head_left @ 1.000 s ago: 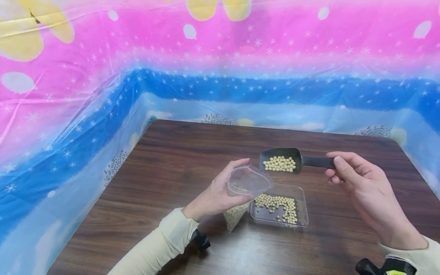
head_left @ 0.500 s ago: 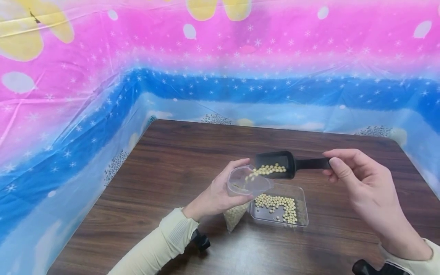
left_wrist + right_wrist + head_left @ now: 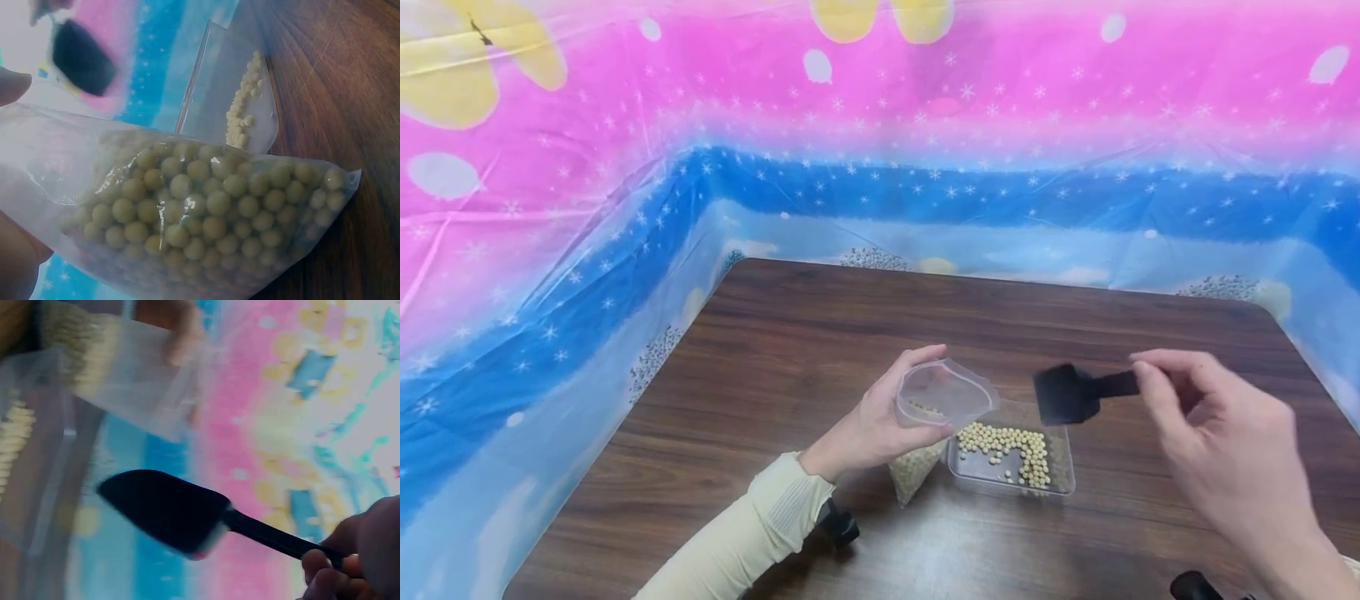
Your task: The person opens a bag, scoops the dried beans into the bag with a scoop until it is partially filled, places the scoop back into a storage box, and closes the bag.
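Observation:
My left hand grips a clear plastic bag near its top, fingers and thumb around the spread mouth. Round yellowish beans, likely soybeans, fill the lower part of the bag. In my right hand is the handle of a black scoop, pinched between thumb and fingers. The scoop hangs tilted and blurred, apart from the bag and above the far right of a clear plastic box. No beans show on the scoop. Loose beans lie in the box, with part of its floor bare.
The box stands on a dark wooden table, right beside the bag. A printed pink and blue cloth hangs around the table's far and left sides. Black wrist devices sit under the forearms.
Beans slid off the scoop into the mouth of the bag. My right hand then drew the scoop right and downward, turning it over. The left hand and bag stayed in place.

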The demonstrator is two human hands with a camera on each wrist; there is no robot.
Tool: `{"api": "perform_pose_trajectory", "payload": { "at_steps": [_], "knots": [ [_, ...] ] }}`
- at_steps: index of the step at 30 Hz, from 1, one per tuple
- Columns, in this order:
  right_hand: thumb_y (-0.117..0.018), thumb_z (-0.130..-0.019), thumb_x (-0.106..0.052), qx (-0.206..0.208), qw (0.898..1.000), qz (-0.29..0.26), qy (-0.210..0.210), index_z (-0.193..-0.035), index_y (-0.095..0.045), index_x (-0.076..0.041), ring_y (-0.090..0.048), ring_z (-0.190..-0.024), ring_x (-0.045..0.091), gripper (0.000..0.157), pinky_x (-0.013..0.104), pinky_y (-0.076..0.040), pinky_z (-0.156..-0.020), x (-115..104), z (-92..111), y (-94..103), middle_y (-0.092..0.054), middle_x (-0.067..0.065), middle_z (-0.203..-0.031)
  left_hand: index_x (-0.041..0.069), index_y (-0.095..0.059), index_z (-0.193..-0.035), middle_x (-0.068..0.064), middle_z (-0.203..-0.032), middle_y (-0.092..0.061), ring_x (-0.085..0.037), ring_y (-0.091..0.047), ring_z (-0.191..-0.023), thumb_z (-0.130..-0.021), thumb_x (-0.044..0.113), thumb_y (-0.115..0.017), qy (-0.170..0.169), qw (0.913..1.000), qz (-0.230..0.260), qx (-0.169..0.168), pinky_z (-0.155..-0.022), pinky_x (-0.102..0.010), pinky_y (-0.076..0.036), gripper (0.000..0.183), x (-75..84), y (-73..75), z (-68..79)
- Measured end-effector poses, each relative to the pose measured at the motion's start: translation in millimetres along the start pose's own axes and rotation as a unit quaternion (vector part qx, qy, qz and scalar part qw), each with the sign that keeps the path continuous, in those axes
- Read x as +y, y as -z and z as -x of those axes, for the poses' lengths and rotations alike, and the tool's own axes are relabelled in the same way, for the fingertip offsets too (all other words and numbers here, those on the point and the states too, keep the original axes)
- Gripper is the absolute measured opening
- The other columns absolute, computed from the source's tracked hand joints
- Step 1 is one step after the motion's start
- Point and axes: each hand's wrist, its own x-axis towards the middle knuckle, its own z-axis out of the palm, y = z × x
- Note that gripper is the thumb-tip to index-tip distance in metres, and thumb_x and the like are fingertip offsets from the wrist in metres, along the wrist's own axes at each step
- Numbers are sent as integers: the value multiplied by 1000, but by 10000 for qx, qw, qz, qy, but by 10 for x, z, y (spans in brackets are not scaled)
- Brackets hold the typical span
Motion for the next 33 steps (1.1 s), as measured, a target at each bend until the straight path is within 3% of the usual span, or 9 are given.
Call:
{"api": "perform_pose_trajectory", "payload": {
  "at_steps": [5, 10, 13, 16, 19, 24, 31, 33],
  "knots": [
    [-65, -85, -2, -933, 9934, 484, 470, -98, -69, -3, -46, -54, 5, 13, 18, -40, -43, 183, 150, -252, -61, -1, -72, 26, -33, -146, -8, -131, -50, -28, -52, -118, -81, 1, -76, 27, 10000, 23, -11, -84, -37, -58, 82, -9, 0, -12],
    [-58, -83, -4, -891, 9877, 701, 1077, -93, -66, -1, -57, -62, 18, 13, 39, -51, -50, 260, 267, -471, -64, 7, -79, 25, -33, -147, -10, -131, -49, -30, -52, -118, -81, 2, -76, 61, 9999, 100, -15, -84, -37, -58, 82, -7, -9, -19],
    [-57, -82, -3, -813, 9878, 755, 1088, -91, -65, -1, -58, -61, 20, 12, 41, -50, -49, 276, 299, -563, -64, 8, -78, 25, -33, -147, -10, -131, -49, -30, -52, -118, -81, 2, -76, 53, 9999, 119, -8, -84, -38, -58, 82, -6, -11, -21],
    [-60, -84, -2, -931, 9915, 705, 581, -91, -67, -2, -54, -57, 15, 10, 35, -47, -46, 314, 290, -600, -64, 5, -74, 25, -33, -147, -10, -131, -49, -30, -52, -118, -81, 2, -76, 62, 9999, 124, -12, -84, -37, -58, 82, -8, -11, -24],
    [-61, -89, -4, -1150, 9915, 545, -265, -94, -68, -4, -45, -51, 8, 9, 27, -39, -43, 402, 256, -596, -62, 1, -70, 25, -34, -146, -9, -130, -50, -29, -52, -118, -81, 2, -76, 51, 9999, 88, -4, -84, -37, -58, 81, -10, -9, -29],
    [-58, -96, -17, -1639, 9756, 326, -1427, -100, -69, -7, -40, -48, 8, 16, 25, -32, -43, 570, 267, -611, -60, -3, -69, 24, -34, -146, -10, -131, -50, -28, -53, -118, -81, 3, -77, 59, 10000, 59, 4, -83, -37, -58, 81, -15, -7, -32],
    [-57, -99, -25, -1980, 9637, -39, -1793, -101, -69, -9, -52, -57, 9, 20, 24, -39, -47, 643, 449, -755, -64, -4, -69, 23, -33, -147, -11, -131, -49, -31, -53, -117, -81, 1, -77, 114, 9996, 251, -48, -84, -37, -58, 82, -19, -12, -30],
    [-55, -100, -29, -2208, 9560, -306, -1907, -105, -69, -8, -57, -62, 10, 25, 24, -41, -50, 652, 490, -784, -67, -3, -72, 23, -33, -147, -11, -131, -49, -31, -53, -117, -80, 1, -77, 98, 9996, 268, -52, -84, -38, -58, 82, -22, -14, -29]
  ]
}}
